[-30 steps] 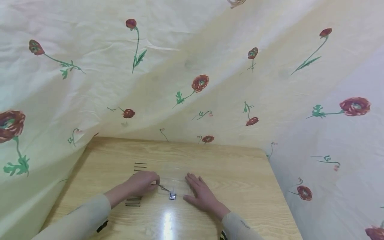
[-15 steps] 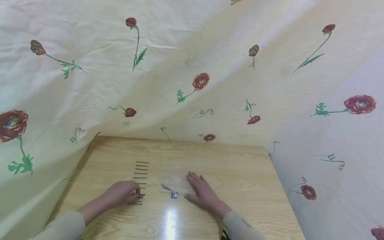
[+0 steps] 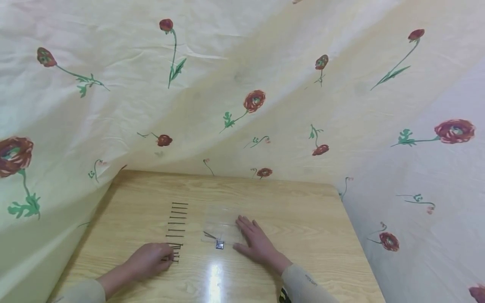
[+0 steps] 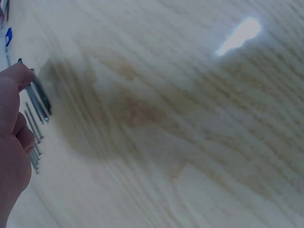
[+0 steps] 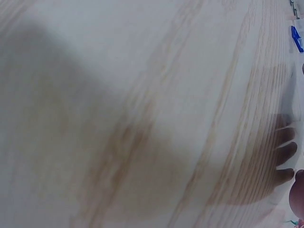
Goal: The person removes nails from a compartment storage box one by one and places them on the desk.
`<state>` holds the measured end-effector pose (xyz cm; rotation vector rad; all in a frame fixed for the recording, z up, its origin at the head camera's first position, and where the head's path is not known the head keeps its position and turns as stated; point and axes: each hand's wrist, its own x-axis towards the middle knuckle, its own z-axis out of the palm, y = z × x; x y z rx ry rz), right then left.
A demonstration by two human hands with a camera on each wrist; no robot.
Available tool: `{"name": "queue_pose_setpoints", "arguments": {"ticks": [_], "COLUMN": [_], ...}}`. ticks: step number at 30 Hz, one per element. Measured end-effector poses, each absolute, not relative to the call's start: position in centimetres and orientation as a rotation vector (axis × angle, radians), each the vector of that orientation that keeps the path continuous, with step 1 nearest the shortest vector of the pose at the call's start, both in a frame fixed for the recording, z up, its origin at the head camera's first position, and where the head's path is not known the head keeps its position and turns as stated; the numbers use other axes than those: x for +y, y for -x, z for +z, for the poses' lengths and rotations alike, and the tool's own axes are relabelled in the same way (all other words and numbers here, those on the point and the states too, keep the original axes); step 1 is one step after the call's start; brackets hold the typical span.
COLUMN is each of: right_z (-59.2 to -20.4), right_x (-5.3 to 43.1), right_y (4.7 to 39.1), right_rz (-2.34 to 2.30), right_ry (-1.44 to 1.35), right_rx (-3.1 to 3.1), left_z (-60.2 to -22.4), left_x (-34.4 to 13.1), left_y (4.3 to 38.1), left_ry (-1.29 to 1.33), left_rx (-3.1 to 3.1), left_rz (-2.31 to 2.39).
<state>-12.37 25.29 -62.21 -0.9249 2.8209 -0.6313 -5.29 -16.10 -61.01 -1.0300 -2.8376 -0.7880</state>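
Note:
My left hand (image 3: 149, 261) bends over the near end of a column of dark nails (image 3: 176, 223). In the left wrist view its thumb and forefinger pinch a nail (image 4: 43, 99), with thinner nails lying just below. To the right lies a clear, flat plastic box (image 3: 223, 215), with a few nails (image 3: 209, 235) slanted at its left side and a small blue-and-white label (image 3: 219, 244) at its near edge. My right hand (image 3: 257, 246) rests with fingers extended along the box's right edge. Only a finger's edge shows in the right wrist view.
Everything lies on a light wood-grain table (image 3: 295, 219). A cream cloth with red flowers (image 3: 204, 101) hangs behind the table and down both sides. Bright glare (image 3: 214, 282) shines on the near part of the tabletop.
My left hand has moved from the box's left side back to the nail column, then slightly nearer along it. The right hand stays at the box.

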Motion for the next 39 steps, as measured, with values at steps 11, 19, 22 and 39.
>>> {"name": "queue_pose_setpoints", "arguments": {"ticks": [11,19,22,39], "right_z": [-61.9,-61.8,-61.9,-61.5], "right_x": [25.3,25.3,25.3,25.1], "right_y": [12.3,12.4,12.4,12.1], "right_rz": [-0.634,-0.63,-0.628,-0.663], "right_ry": [0.909,0.911,0.914,0.911], "right_rx": [2.816,2.806,2.807,2.795], "left_z": [-62.0,-62.7,-62.7,-59.2], "left_x": [-16.0,-15.9,-15.8,-13.5], "left_y": [4.4,4.3,4.2,7.4], "left_ry": [0.906,0.848,0.849,0.845], "left_rx": [-2.772,-2.748,-2.742,-2.827], "left_rz": [-0.756,-0.721,-0.725,-0.892]}}
